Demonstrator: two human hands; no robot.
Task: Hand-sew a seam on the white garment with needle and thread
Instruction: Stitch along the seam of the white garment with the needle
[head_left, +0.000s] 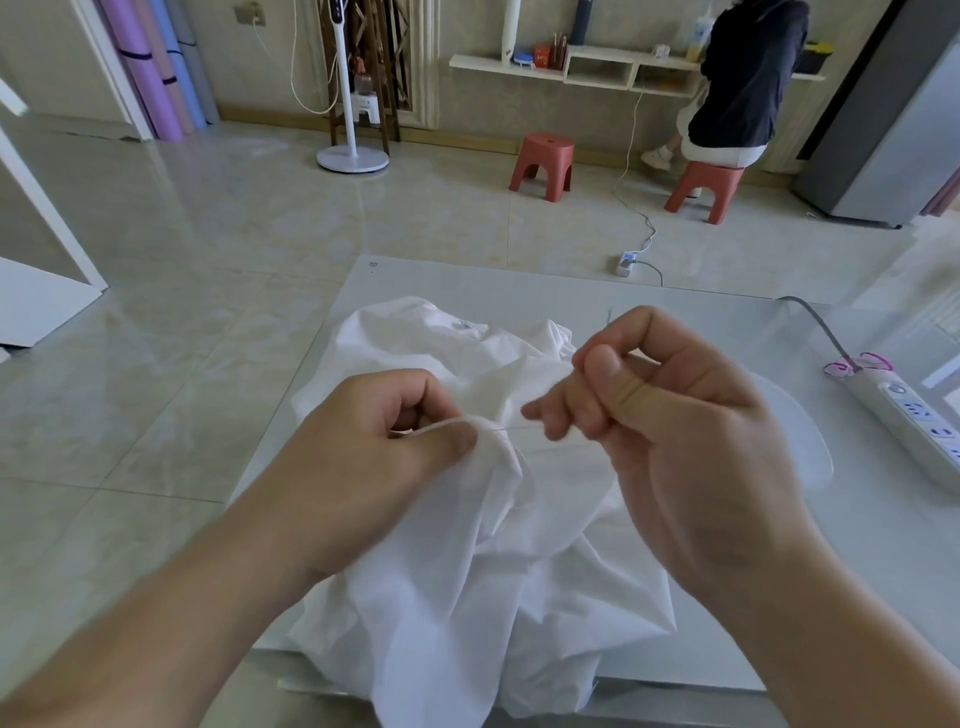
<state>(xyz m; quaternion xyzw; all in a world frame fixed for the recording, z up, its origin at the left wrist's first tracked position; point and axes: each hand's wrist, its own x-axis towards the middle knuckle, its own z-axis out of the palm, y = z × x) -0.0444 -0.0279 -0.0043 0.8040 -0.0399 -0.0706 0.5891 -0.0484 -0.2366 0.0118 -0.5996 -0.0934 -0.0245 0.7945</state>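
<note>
left hand (374, 441): pinches a fold of the white garment (467, 545)
right hand (675, 415): fingers curled, pinching the needle (610, 315)
thread (511, 427): runs between both hands

Thin, matt white cloth garment (467, 545) lies crumpled on a smooth, glossy table (727, 322) above polished floor tiles (208, 218).

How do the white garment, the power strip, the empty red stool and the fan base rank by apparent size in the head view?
1. white garment, largest by far.
2. power strip, partly cut off by the frame edge.
3. Empty red stool and fan base look alike; both stand far from the camera, so no ranking between them.
</note>
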